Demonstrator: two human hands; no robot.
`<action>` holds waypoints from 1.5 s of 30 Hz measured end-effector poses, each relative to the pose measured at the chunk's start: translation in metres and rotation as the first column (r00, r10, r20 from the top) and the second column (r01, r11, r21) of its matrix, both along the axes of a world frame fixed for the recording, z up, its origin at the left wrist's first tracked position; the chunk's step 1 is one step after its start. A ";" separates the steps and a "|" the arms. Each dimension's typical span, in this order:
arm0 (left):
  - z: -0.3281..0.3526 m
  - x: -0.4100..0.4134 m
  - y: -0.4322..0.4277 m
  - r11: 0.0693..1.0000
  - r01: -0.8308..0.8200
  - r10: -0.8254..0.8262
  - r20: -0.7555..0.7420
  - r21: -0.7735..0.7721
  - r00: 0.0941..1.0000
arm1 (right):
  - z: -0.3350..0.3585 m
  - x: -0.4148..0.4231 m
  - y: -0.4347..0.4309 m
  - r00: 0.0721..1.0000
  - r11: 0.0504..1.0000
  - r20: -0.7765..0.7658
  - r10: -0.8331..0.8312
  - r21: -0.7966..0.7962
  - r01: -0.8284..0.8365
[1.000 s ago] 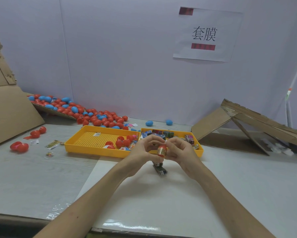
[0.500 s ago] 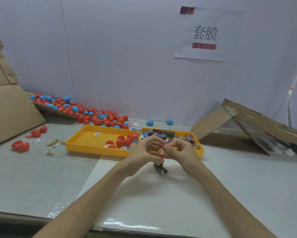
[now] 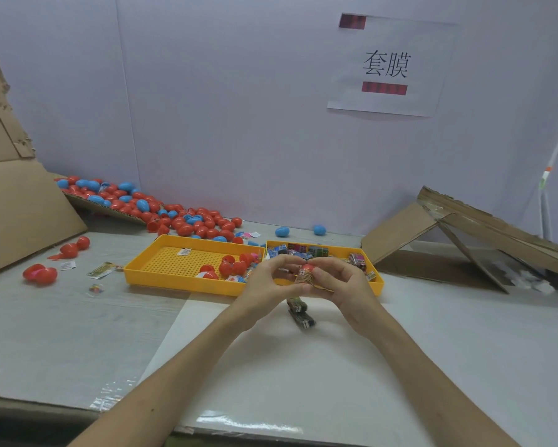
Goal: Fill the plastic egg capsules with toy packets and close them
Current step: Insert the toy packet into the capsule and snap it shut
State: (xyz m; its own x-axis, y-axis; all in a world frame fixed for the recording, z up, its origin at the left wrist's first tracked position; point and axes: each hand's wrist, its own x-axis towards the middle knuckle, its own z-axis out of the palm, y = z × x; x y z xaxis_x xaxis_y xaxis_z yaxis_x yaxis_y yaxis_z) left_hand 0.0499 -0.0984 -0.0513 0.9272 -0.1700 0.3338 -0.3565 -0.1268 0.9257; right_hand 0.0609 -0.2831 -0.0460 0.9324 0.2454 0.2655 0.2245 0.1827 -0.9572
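Both hands are pinching one red egg capsule (image 3: pixel 305 273) between them, left hand (image 3: pixel 269 280) on one side and right hand (image 3: pixel 340 285) on the other, fingers curled round it just above the counter (image 3: pixel 303 366). Something printed is showing around its lower half. Could be a toy packet poking out, could be a wrap, honestly can't tell, and can't tell if the halves are snapped together either. Right under the hands a couple of dark packets (image 3: pixel 300 314) are lying on the counter. Behind them two yellow trays are sitting side by side: the left tray (image 3: pixel 161 272) is holding a few red eggs and scraps, the right tray (image 3: pixel 378 282) is holding loose toy packets (image 3: pixel 306 251). Further back on the left a big pile of red and blue eggs (image 3: pixel 174 214) is spilling off a cardboard sheet. Whether those are filled isn't visible, so I'm guessing this is somewhere mid-batch, with plenty of packets waiting and this egg not put down yet
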 end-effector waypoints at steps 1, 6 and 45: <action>0.000 0.000 -0.001 1.000 -0.002 0.001 0.010 0.022 1.000 | 0.000 0.000 -0.001 1.000 1.000 0.009 0.006 -0.007 -0.006; 0.001 -0.003 -0.003 0.996 -0.001 -0.004 0.063 0.086 0.998 | 0.000 0.001 -0.001 1.000 1.000 0.011 -0.020 -0.017 0.020; 0.004 -0.006 -0.004 0.981 0.141 -0.151 -0.073 -0.133 0.986 | 0.001 0.002 -0.004 0.992 0.992 0.068 -0.110 -0.047 0.113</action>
